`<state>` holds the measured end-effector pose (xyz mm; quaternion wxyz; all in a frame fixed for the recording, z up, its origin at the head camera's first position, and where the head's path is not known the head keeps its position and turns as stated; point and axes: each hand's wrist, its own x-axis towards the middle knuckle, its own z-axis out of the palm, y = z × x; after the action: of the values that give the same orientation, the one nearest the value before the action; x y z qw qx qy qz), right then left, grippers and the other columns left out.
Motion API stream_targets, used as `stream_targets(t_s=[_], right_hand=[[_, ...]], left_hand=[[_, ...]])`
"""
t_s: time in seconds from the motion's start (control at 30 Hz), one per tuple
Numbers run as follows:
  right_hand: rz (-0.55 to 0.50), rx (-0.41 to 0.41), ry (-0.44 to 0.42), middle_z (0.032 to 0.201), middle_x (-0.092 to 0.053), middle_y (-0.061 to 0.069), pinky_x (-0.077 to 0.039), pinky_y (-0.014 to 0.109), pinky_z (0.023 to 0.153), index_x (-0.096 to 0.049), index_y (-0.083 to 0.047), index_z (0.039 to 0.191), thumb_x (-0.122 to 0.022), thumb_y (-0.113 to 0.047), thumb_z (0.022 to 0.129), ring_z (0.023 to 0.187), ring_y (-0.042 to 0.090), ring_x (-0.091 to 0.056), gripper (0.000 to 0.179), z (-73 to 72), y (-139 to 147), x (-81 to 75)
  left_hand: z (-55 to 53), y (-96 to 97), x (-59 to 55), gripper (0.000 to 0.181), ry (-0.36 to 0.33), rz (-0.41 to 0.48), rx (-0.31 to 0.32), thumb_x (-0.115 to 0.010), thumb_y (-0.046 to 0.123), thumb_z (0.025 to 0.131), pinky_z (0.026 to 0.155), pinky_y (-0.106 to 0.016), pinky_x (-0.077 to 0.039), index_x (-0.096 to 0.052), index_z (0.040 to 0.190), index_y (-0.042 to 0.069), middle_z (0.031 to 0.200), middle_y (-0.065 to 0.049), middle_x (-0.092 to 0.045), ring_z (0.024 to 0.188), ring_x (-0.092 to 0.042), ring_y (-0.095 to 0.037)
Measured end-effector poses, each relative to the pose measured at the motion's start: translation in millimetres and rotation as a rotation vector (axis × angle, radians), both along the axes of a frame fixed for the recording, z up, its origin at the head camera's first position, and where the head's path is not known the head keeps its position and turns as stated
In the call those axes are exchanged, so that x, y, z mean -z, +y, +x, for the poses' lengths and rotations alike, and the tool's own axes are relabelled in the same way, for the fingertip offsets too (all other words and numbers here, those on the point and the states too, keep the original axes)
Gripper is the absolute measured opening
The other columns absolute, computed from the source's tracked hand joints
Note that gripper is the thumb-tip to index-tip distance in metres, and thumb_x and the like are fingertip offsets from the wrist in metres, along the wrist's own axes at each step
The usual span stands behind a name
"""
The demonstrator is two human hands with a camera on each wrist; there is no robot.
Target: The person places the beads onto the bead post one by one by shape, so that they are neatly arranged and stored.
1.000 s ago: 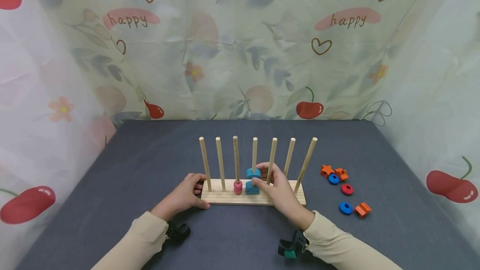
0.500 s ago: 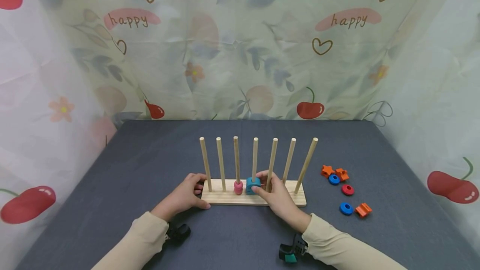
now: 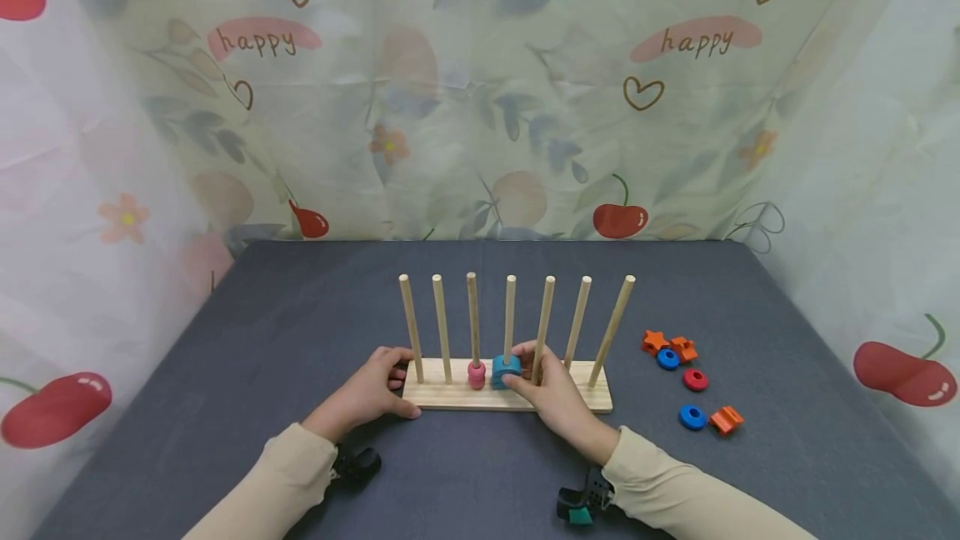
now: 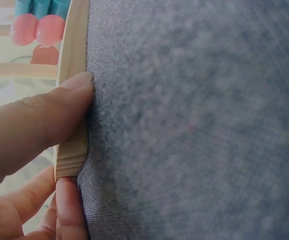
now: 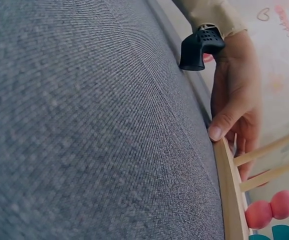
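Note:
A wooden board with several upright pegs [image 3: 450, 397] lies on the dark cloth. My left hand [image 3: 363, 390] grips its left end; the left wrist view shows the thumb [image 4: 64, 107] along the front edge and fingers at the end face. On the fourth peg from the left sits a stack of blue beads [image 3: 501, 372], teal in the wrist views. My right hand [image 3: 558, 394] pinches the top blue bead from the right, its thumb in front and fingers partly hidden behind. Pink beads [image 3: 476, 375] are stacked on the third peg, close beside the blue ones.
Right of the board lie loose beads: an orange star [image 3: 654, 342], other orange pieces [image 3: 726, 420], blue rings [image 3: 692, 417] and a red ring [image 3: 694, 379]. A patterned curtain [image 3: 480, 107] hangs behind the dark tablecloth [image 3: 322, 290]. Each wrist wears a black camera.
The top blue bead, apart from those below a second ago, has slid down the fourth peg onto them. My right hand came down with it. The left hand stays put.

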<state>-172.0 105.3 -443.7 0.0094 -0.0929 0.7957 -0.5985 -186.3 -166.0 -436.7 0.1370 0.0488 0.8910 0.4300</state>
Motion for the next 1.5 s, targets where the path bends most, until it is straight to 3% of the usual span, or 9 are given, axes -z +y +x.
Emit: stream_targets(t_s=[0.23,0.47,0.73,0.93,1.13,1.5], right_hand=[[-0.015,-0.003,-0.028,0.109,-0.061,0.012,-0.048,0.044,0.094,-0.055,-0.001,0.113,-0.07,0.001,0.085,0.105,0.026,-0.058,0.031,-0.2,0,-0.1],[-0.012,-0.009,-0.023,0.13,-0.056,0.016,-0.04,0.053,0.105,-0.053,0.0,0.128,-0.071,-0.004,0.086,0.122,0.034,-0.052,0.046,4.4,3,1.6],[0.032,-0.05,-0.051,0.144,-0.045,0.024,-0.031,0.053,0.112,-0.035,0.001,0.146,-0.071,-0.007,0.087,0.135,0.038,-0.04,0.069,17.6,13,-0.5],[0.061,-0.067,-0.156,0.15,-0.031,0.03,-0.03,0.053,0.112,-0.02,0.005,0.151,-0.072,-0.01,0.087,0.138,0.043,-0.034,0.084,29.3,18,-10.9],[0.089,-0.085,-0.21,0.15,-0.034,0.027,-0.032,0.052,0.111,-0.023,0.0,0.151,-0.074,-0.012,0.086,0.137,0.042,-0.036,0.084,40.2,28,-19.0],[0.141,-0.292,-0.19,0.148,-0.038,0.025,-0.03,0.059,0.11,-0.032,0.002,0.147,-0.068,-0.026,0.091,0.136,0.043,-0.037,0.072,50.9,72,-50.4]], left_hand=[[-0.4,-0.5,1.6,0.081,0.0,-0.019,-0.004,-0.09,0.004,0.063,0.097,-0.042,-0.048,-0.05,0.134,0.001,0.124,-0.014,-0.044,0.109,-0.053,-0.024],[-0.1,-0.1,1.5,0.081,0.002,-0.017,-0.01,-0.09,0.004,0.063,0.097,-0.042,-0.048,-0.05,0.133,0.001,0.123,-0.013,-0.045,0.109,-0.053,-0.024],[-0.2,0.5,1.4,0.081,0.001,-0.013,-0.008,-0.09,0.004,0.063,0.096,-0.041,-0.049,-0.05,0.133,0.001,0.124,-0.013,-0.044,0.108,-0.053,-0.024],[-1.3,0.4,2.0,0.081,0.002,-0.021,-0.009,-0.09,0.005,0.063,0.097,-0.042,-0.048,-0.05,0.134,0.002,0.125,-0.013,-0.044,0.109,-0.053,-0.024],[-0.1,-0.1,2.2,0.08,0.009,-0.011,-0.002,-0.09,0.003,0.063,0.097,-0.042,-0.048,-0.051,0.133,0.001,0.124,-0.014,-0.044,0.108,-0.053,-0.024],[0.1,-0.6,1.6,0.08,0.013,0.002,-0.002,-0.089,0.002,0.063,0.096,-0.041,-0.049,-0.05,0.133,0.0,0.123,-0.014,-0.044,0.107,-0.053,-0.023]])
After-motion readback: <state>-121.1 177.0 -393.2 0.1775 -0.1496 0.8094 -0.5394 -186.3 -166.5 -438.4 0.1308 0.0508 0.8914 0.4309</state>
